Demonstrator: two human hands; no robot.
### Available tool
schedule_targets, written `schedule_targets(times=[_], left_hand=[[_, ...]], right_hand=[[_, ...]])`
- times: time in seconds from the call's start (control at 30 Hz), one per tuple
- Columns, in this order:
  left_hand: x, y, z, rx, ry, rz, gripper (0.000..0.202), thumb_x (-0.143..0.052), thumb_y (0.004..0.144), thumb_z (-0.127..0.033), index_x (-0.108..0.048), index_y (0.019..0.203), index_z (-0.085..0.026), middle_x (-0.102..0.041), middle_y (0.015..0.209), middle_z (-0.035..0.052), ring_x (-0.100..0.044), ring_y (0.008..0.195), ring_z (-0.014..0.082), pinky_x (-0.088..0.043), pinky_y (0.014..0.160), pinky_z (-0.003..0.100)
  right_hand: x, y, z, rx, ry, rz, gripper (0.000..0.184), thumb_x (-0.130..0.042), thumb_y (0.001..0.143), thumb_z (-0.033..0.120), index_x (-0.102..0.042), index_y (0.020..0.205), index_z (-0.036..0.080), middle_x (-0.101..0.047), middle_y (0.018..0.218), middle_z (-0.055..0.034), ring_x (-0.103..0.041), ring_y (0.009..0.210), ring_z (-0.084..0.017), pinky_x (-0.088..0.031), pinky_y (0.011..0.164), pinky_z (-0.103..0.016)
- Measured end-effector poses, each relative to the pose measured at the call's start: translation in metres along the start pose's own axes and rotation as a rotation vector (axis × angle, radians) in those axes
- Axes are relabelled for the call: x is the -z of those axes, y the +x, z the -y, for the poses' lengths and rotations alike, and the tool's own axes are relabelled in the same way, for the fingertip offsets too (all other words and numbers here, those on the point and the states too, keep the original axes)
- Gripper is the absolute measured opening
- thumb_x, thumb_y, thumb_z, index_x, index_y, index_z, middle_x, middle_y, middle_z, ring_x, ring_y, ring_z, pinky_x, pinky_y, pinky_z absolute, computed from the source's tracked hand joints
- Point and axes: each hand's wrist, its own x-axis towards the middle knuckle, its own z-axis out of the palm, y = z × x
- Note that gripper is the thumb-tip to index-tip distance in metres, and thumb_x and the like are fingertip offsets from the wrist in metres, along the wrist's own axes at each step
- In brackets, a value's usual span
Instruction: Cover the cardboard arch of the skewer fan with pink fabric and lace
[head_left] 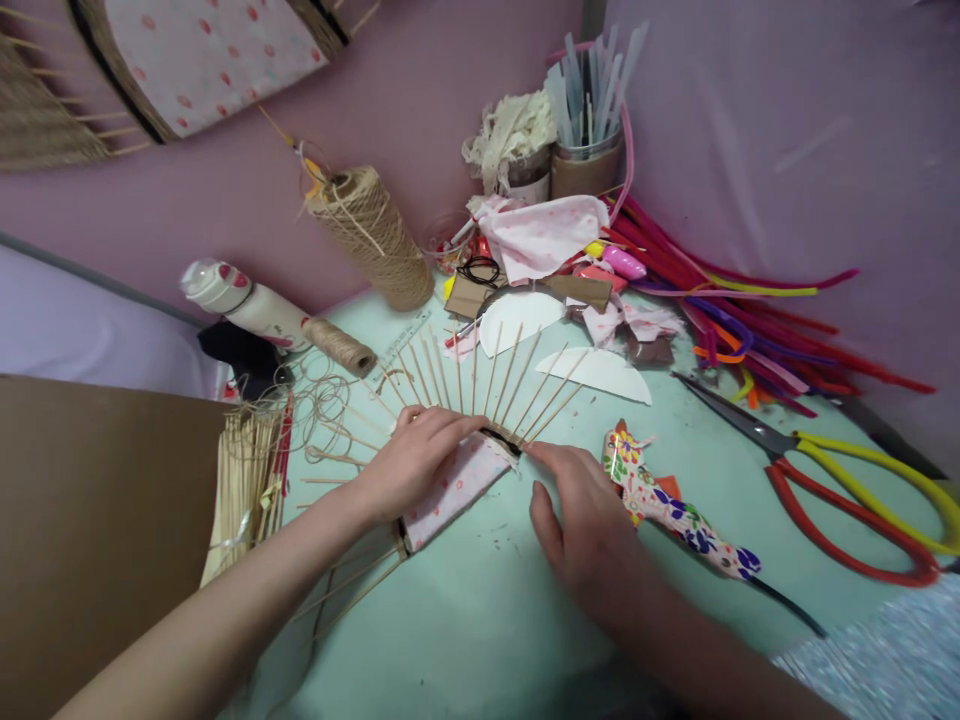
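A half-round fan-like piece lies on the table, with pink-dotted white cloth (461, 485) at its middle and thin wooden sticks (495, 375) spreading outward. Dark trim (501, 440) runs along the cloth's curved edge. My left hand (427, 450) rests flat across the cloth and trim, fingers stretched toward the right end, hiding part of the piece. At that right end, the index fingertip of my right hand (581, 510) touches the edge by the last sticks. Its thumb stands apart, and no object shows between thumb and finger.
Right of my hands lie a flower-patterned glue gun (679, 515) with a cord and large scissors (780, 445). Twine spools (375, 235), a white bottle (240, 300), a stick bundle (244, 480), white half-discs (596, 375) and pipe cleaners (720, 290) surround the piece. A cardboard panel (97, 520) stands left.
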Motion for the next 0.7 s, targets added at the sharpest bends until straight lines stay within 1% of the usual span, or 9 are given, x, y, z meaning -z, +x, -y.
schedule_targets(times=[0.1,0.2,0.3,0.37,0.47,0.53,0.6,0.7], left_hand=[[0.005,0.007,-0.004,-0.033,0.082,0.08,0.043,-0.041,0.097,-0.016,-0.049,0.135,-0.033,-0.059,0.12,0.0068,-0.05,0.11,0.0228,-0.03,0.094,0.041],[0.006,0.012,-0.006,-0.035,0.121,0.131,0.037,-0.042,0.097,-0.021,-0.053,0.13,-0.033,-0.057,0.117,0.0067,-0.048,0.108,0.0233,-0.031,0.093,0.041],[0.005,0.013,-0.007,-0.037,0.099,0.126,0.034,-0.04,0.098,-0.022,-0.054,0.127,-0.032,-0.056,0.117,0.0062,-0.046,0.109,0.0227,-0.032,0.094,0.041],[0.006,0.015,-0.009,-0.052,0.07,0.099,0.035,-0.039,0.098,-0.02,-0.054,0.128,-0.03,-0.055,0.121,0.0066,-0.045,0.114,0.0228,-0.031,0.097,0.042],[0.007,0.02,-0.014,-0.111,-0.009,0.064,0.037,-0.038,0.096,-0.014,-0.052,0.128,-0.024,-0.057,0.123,0.0088,-0.047,0.115,0.0218,-0.033,0.097,0.04],[0.007,0.025,-0.017,-0.165,-0.05,0.066,0.032,-0.04,0.095,-0.014,-0.057,0.121,-0.021,-0.061,0.118,0.0091,-0.051,0.111,0.0209,-0.035,0.093,0.039],[0.006,0.03,-0.018,-0.206,-0.06,0.088,0.026,-0.042,0.096,-0.017,-0.062,0.112,-0.02,-0.063,0.113,0.0087,-0.053,0.107,0.0206,-0.038,0.092,0.038],[0.004,0.035,-0.017,-0.224,-0.061,0.125,0.025,-0.041,0.098,-0.022,-0.063,0.11,-0.019,-0.064,0.113,0.0084,-0.054,0.107,0.0203,-0.041,0.093,0.037]], right_hand=[[-0.005,-0.001,0.001,0.003,-0.02,0.031,0.028,-0.042,0.088,0.008,-0.051,0.113,0.017,-0.066,0.097,-0.0106,-0.062,0.091,-0.024,-0.054,0.078,-0.041],[-0.011,-0.001,0.003,0.014,-0.04,0.041,0.027,-0.042,0.087,0.006,-0.052,0.11,0.015,-0.066,0.094,-0.0101,-0.062,0.088,-0.024,-0.054,0.075,-0.039],[-0.013,-0.001,0.004,0.018,-0.048,0.049,0.026,-0.042,0.087,0.005,-0.052,0.109,0.014,-0.066,0.092,-0.0101,-0.062,0.086,-0.024,-0.054,0.075,-0.04],[-0.013,-0.001,0.004,0.015,-0.036,0.03,0.027,-0.041,0.088,0.005,-0.052,0.111,0.014,-0.065,0.094,-0.0105,-0.061,0.088,-0.024,-0.053,0.075,-0.04],[-0.011,0.0,0.003,0.008,0.0,-0.017,0.032,-0.041,0.087,0.004,-0.05,0.115,0.015,-0.066,0.098,-0.0109,-0.061,0.092,-0.024,-0.053,0.079,-0.039],[-0.009,0.002,0.002,-0.003,0.009,-0.028,0.033,-0.041,0.087,0.005,-0.049,0.117,0.016,-0.066,0.099,-0.0107,-0.061,0.093,-0.024,-0.052,0.081,-0.039],[-0.006,0.005,-0.001,-0.023,-0.003,-0.012,0.032,-0.042,0.087,0.006,-0.05,0.117,0.015,-0.066,0.099,-0.0114,-0.061,0.094,-0.024,-0.051,0.081,-0.038],[-0.002,0.012,-0.006,-0.068,-0.059,0.065,0.033,-0.04,0.087,0.007,-0.051,0.117,0.013,-0.068,0.101,-0.0132,-0.062,0.093,-0.025,-0.05,0.08,-0.038]])
